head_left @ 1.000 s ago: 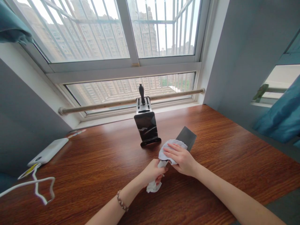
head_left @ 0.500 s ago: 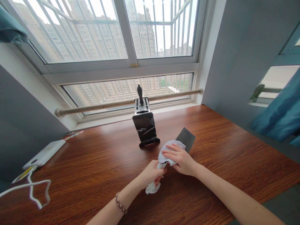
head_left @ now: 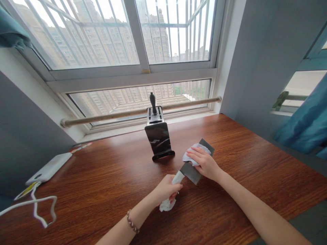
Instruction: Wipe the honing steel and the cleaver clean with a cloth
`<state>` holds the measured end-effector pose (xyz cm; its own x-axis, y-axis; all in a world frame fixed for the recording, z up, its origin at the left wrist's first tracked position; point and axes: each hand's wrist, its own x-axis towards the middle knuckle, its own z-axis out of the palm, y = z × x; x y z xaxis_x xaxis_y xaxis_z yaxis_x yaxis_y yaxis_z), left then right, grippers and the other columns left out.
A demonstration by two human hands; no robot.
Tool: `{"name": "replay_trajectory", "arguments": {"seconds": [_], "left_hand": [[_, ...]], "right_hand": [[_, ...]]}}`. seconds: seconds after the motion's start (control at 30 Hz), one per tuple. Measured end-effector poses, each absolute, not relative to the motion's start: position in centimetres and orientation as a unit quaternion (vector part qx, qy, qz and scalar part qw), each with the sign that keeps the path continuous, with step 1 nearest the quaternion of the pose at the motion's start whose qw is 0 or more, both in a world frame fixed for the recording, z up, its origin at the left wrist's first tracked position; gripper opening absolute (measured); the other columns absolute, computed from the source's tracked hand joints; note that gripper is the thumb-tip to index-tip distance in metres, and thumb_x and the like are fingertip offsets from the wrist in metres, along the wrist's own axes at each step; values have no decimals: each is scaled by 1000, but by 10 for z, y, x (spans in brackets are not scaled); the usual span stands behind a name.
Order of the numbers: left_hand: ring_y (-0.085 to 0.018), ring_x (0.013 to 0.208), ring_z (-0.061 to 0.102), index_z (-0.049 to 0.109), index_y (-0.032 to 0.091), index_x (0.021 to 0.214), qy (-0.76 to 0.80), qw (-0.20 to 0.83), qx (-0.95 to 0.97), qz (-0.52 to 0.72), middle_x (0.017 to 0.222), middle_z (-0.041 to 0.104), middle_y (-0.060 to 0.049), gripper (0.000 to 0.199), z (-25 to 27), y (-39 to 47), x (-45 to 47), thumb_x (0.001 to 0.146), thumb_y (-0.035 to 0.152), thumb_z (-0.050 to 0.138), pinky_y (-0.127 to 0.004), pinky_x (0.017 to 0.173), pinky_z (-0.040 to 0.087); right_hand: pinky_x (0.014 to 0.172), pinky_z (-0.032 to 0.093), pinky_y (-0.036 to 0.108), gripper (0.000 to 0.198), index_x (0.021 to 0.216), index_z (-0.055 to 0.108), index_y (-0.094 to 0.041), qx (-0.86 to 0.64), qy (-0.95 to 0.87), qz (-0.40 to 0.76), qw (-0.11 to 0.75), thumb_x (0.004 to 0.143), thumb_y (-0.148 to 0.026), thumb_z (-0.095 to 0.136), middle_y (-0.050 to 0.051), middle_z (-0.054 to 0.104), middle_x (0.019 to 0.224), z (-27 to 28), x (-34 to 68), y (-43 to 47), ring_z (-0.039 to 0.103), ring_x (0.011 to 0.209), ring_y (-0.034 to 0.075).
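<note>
A cleaver with a broad grey blade points away to the upper right above the table. My left hand is closed around its handle, which is wrapped in white paper or cloth that sticks out below the fist. My right hand presses a white cloth onto the outer half of the blade. The blade's far corner and its part near the handle show on either side of the cloth. Beyond the hands stands a black knife block with one dark-handled tool upright in it.
The wooden table reaches to the window sill. At its left edge lies a white power strip with a white cable. A rail crosses the window behind the knife block. A blue curtain hangs at the right.
My right hand has slid the cloth up and to the right along the blade, baring the part near the handle. My left hand has stayed almost in place.
</note>
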<state>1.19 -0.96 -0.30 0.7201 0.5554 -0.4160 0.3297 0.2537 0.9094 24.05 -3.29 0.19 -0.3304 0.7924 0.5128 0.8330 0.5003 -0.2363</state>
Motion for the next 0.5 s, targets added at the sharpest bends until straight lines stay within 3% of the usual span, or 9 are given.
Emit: {"name": "replay_trajectory", "arguments": {"seconds": [0.27, 0.5], "left_hand": [[-5, 26, 29, 40, 20, 68, 344, 693, 630, 70, 33, 36, 11, 12, -5, -9, 10, 72, 22, 51, -18, 28, 30], [-6, 25, 31, 39, 21, 66, 348, 694, 628, 56, 35, 36, 11, 15, -5, -9, 10, 70, 23, 53, -18, 28, 30]], "right_hand": [[108, 29, 48, 39, 124, 52, -19, -604, -706, -85, 359, 86, -22, 43, 8, 52, 131, -4, 279, -20, 35, 129, 27], [89, 44, 43, 31, 114, 55, -19, -662, -620, -19, 421, 87, -27, 41, 12, 62, 108, -8, 292, -16, 57, 101, 28]]}}
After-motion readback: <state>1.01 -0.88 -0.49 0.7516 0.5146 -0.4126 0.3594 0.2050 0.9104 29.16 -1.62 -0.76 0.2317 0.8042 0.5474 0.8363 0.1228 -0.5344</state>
